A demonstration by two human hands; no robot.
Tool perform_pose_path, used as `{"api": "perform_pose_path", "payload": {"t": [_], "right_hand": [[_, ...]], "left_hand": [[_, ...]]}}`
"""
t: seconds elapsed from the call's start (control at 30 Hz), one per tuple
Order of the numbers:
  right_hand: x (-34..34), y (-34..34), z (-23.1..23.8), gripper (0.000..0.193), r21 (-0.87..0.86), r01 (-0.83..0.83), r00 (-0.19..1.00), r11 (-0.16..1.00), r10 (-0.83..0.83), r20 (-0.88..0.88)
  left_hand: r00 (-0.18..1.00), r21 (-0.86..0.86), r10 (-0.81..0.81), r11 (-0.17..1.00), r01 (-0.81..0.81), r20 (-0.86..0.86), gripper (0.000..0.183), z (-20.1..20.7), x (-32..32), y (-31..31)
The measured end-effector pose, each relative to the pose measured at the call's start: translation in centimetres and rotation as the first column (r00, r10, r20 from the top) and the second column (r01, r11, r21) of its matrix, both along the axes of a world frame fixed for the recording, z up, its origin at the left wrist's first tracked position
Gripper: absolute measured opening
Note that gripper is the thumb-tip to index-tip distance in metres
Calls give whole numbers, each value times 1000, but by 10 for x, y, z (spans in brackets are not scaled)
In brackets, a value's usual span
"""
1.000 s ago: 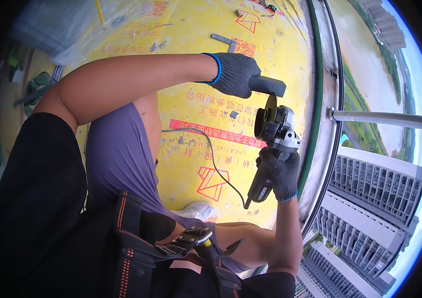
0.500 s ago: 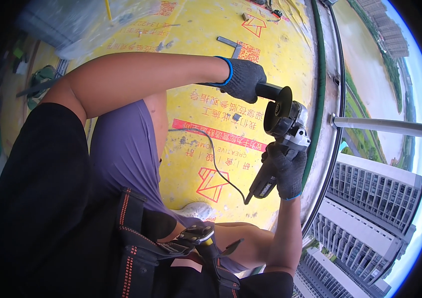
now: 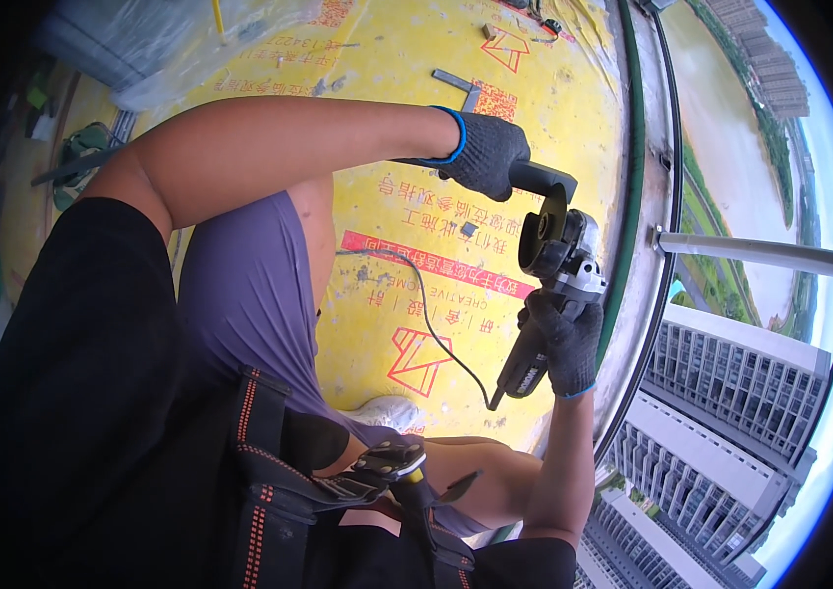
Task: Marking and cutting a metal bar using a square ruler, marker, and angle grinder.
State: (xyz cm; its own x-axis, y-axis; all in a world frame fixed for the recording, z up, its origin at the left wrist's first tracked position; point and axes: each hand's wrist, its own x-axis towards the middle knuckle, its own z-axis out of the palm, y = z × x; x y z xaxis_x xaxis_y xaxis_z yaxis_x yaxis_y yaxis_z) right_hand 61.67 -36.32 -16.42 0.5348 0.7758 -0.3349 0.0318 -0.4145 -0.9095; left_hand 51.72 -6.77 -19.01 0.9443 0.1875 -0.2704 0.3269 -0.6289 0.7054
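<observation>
My gloved right hand (image 3: 566,339) is closed around the body of a black-and-silver angle grinder (image 3: 578,270), its cord trailing down from the rear end. The dark disc (image 3: 556,208) and its guard point toward the upper left. With bent fingers, my gloved left hand (image 3: 485,155) grips a short dark bar (image 3: 539,179). The bar's free end overlaps the disc in this view; whether the two touch I cannot tell. My left arm reaches across above my bent knee, while the right forearm rises from below.
Yellow printed protective sheeting (image 3: 377,304) covers the floor, with an L-shaped metal piece (image 3: 458,86) on it. A black cord (image 3: 421,285) curves across. To the right run a green strip (image 3: 632,128) and a ledge, a grey rail (image 3: 755,247), then a high drop toward buildings.
The grinder has tilted slightly and its disc shows at a different angle. The bar in my left hand has shifted a little to the right, its end now reaching over the disc's upper edge.
</observation>
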Motion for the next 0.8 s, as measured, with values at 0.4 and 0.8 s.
{"api": "perform_pose_path", "payload": {"t": [0.4,0.8], "right_hand": [[-4,6,9,26,-10,51,999,999,-51,-1],[-1,5,7,22,-22,41,999,999,-42,-35]], "left_hand": [[988,-110,-13,994,-4,-151,18,24,-6,-3],[996,-62,-35,998,30,-80,21,6,0,1]]}}
